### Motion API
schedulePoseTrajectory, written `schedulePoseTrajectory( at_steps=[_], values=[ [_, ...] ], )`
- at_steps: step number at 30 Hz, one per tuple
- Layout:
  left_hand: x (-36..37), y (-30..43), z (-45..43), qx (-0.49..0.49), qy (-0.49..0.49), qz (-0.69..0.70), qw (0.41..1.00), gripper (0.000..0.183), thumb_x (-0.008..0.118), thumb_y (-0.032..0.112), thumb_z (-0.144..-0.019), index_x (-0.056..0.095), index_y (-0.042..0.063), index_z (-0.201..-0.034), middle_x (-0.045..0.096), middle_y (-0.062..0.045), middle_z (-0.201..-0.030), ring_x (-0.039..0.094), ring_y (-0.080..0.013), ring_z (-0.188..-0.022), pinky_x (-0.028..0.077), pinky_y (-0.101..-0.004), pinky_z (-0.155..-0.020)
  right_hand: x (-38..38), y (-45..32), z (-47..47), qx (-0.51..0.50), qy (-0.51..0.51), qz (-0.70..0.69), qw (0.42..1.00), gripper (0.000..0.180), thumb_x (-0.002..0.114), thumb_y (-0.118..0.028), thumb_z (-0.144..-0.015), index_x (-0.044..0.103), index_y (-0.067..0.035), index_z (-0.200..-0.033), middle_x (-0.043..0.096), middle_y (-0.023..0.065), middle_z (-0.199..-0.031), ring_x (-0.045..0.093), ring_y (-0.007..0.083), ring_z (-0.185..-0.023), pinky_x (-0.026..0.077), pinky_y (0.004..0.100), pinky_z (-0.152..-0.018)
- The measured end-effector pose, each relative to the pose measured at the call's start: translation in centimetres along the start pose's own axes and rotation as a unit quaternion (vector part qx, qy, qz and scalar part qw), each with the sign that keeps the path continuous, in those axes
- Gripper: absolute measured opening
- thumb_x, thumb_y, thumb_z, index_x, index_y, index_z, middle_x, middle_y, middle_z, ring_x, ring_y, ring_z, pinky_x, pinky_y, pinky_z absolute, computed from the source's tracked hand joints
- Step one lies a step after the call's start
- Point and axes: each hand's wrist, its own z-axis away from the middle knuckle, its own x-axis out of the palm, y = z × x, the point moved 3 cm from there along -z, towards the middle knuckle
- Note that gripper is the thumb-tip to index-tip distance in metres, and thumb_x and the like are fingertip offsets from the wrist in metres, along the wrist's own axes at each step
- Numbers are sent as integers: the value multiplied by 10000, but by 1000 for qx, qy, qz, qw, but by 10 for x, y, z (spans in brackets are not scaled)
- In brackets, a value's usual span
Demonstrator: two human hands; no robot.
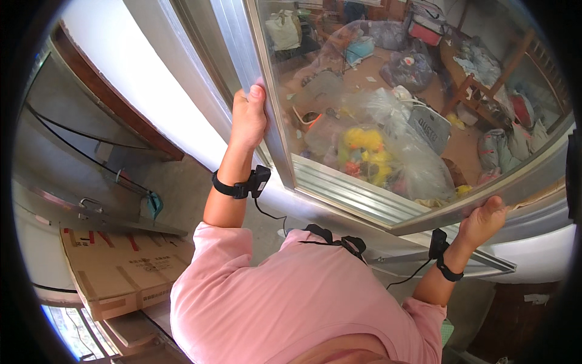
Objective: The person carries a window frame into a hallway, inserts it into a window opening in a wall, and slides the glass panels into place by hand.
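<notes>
A glass window panel in a metal frame [278, 136] stands upright before me, tilted in the view. My left hand [249, 116] grips its left upright, thumb up along the metal. At the right side my right hand [483, 222] holds the opposite edge near the lower corner, with some of its fingers hidden behind the frame. Below the glass run the ridged metal tracks of the sill [345, 184]. Each of my wrists carries a black strap with a small cabled device.
Through the glass lie clear plastic bags [386, 109], yellow plush toys [363, 139], a grey bin [429, 127] with lettering and a wooden chair frame [475, 88]. To the left are a large cardboard box [127, 268], a metal door [77, 123] and a teal dustpan [154, 204].
</notes>
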Motion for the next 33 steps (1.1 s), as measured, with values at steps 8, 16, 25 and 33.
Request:
schedulePoseTrajectory(
  at_steps=[8, 16, 25, 33],
  values=[
    [-2, 3, 8, -78, -69, 30, 994, 665, 477, 608, -793, 557, -40, -917, 584, -46, -773, 513, -106, -728, 427, -262, -644, -8, 1, -5, -64, 15, -11, 998, 734, 602, -533, -757, 388, 48, -1151, 506, 85, -982, 491, 127, -843, 406, 234, -732],
    [7, 4, 1, -12, -40, 12, 999, 510, 452, 459, -874, 577, -34, -901, 567, -7, -779, 489, -84, -734, 419, -261, -645, -7, -2, -2, -118, 21, -8, 993, 571, 535, -287, -870, 261, 10, -1273, 399, 118, -1206, 408, 198, -1070, 295, 315, -949],
    [7, 3, 16, 12, -18, -23, 999, 477, 421, 402, -896, 579, -46, -936, 597, -40, -803, 516, -119, -744, 429, -279, -684, -18, 12, 4, -94, -44, -54, 993, 501, 547, -135, -809, 278, -17, -1215, 414, 101, -1123, 421, 197, -1034, 314, 303, -923],
    [-7, -2, 21, -7, -27, -15, 1000, 590, 416, 511, -872, 587, -53, -908, 596, -66, -778, 516, -136, -742, 428, -285, -678, -14, -13, 13, -89, -72, -69, 991, 446, 552, -69, -795, 311, 14, -1161, 438, 118, -1065, 456, 180, -955, 360, 305, -856]
  ],
)
